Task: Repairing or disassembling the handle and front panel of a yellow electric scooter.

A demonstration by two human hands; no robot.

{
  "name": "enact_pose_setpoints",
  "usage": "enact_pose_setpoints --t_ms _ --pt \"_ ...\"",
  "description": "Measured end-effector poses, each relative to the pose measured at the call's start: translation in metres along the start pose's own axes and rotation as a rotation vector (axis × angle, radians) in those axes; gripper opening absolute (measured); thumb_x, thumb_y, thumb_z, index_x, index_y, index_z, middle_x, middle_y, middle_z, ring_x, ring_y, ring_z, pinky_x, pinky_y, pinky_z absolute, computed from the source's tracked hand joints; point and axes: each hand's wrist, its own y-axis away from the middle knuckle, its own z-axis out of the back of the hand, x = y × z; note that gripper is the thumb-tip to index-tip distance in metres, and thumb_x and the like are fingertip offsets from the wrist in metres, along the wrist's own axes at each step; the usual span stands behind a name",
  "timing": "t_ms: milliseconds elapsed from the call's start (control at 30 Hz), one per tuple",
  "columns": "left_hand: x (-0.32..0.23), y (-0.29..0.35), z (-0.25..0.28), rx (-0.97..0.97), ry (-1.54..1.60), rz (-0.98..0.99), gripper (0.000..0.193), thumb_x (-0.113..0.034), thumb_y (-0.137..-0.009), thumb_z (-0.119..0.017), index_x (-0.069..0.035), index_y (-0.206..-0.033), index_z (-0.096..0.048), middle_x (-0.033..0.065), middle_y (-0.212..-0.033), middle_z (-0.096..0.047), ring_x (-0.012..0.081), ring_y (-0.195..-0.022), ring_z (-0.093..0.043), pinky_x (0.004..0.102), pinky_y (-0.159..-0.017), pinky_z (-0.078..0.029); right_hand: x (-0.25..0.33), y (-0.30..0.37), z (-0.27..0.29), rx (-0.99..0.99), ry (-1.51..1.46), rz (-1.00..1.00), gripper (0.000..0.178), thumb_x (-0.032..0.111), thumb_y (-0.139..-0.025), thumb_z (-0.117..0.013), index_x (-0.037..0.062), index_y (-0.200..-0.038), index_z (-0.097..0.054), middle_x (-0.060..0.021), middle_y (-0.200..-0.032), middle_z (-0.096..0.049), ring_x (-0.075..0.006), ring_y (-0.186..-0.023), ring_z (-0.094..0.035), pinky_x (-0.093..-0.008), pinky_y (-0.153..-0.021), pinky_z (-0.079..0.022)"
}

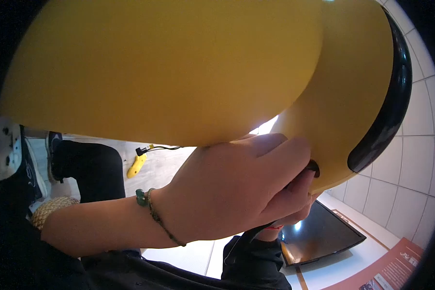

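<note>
Yellow shell [169,67] looms; left fingers [284,161] pinch its black fitting [314,168]; right hand's [298,217] hold unclear.

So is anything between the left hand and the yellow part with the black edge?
Nothing I can see: the left hand is right up against that yellow part, fingers at its small dark piece; what lies behind them is hidden.

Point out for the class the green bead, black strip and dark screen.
Green bead [141,197]: head view, middle of its outer face.
Black strip [399,92]: head view, midway along its glossy curve.
Dark screen [321,235]: head view, centre of its panel.
</note>
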Motion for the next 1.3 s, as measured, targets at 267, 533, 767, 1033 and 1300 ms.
enact_pose_setpoints --t_ms 267,533,767,1033,1300 --pt "0.002 0.0 0.0 -0.077 -0.043 -0.109 0.012 -0.013 -0.076 -0.068 -0.004 -0.078 -0.059 0.002 -0.057 -0.054 0.0118 -0.045 -0.053 0.0263 -0.042 -0.039 0.007 0.001 0.022 0.01 0.075 0.029 0.117 0.058 -0.056 -0.074 0.0027 -0.139 -0.012 -0.0146 -0.128 -0.035 -0.0262 -0.117 -0.041 -0.0389 -0.097 -0.035" --pt "-0.001 -0.003 0.001 -0.031 -0.085 -0.109 0.013 -0.012 -0.075 -0.068 -0.005 -0.081 -0.058 0.0042 -0.06 -0.053 0.0172 -0.047 -0.053 0.0299 -0.045 -0.041 0.002 0.002 0.022 0.031 0.046 0.02 0.118 0.059 -0.055 -0.074 0.003 -0.138 -0.012 -0.0143 -0.128 -0.035 -0.0262 -0.117 -0.041 -0.0389 -0.097 -0.035" --pt "-0.017 -0.006 0.007 0.089 -0.068 -0.047 0.014 -0.01 -0.077 -0.066 -0.003 -0.083 -0.056 0.0054 -0.058 -0.051 0.0173 -0.045 -0.051 0.0301 -0.043 -0.039 -0.003 -0.006 0.007 -0.006 -0.053 0.001 0.119 0.059 -0.054 -0.075 0.0031 -0.138 -0.012 -0.0141 -0.128 -0.034 -0.0262 -0.117 -0.04 -0.0389 -0.098 -0.034" --pt "-0.019 -0.002 0.016 0.174 -0.143 0.059 0.01 -0.01 -0.082 -0.061 -0.003 -0.084 -0.055 0.0068 -0.058 -0.052 0.0182 -0.043 -0.051 0.0287 -0.041 -0.039 -0.009 0.004 -0.01 0.011 -0.124 -0.003 0.12 0.06 -0.054 -0.075 0.0034 -0.138 -0.012 -0.0139 -0.128 -0.034 -0.0262 -0.118 -0.04 -0.0389 -0.098 -0.034" --pt "-0.031 -0.007 0.021 0.22 -0.164 0.107 0.01 -0.01 -0.083 -0.058 -0.003 -0.085 -0.052 0.0084 -0.059 -0.051 0.0207 -0.046 -0.053 0.0306 -0.042 -0.039 -0.012 0.0 -0.006 0.019 -0.096 0.052 0.12 0.062 -0.055 -0.073 0.001 -0.138 -0.012 -0.0128 -0.131 -0.03 -0.0255 -0.123 -0.033 -0.0393 -0.102 -0.027"
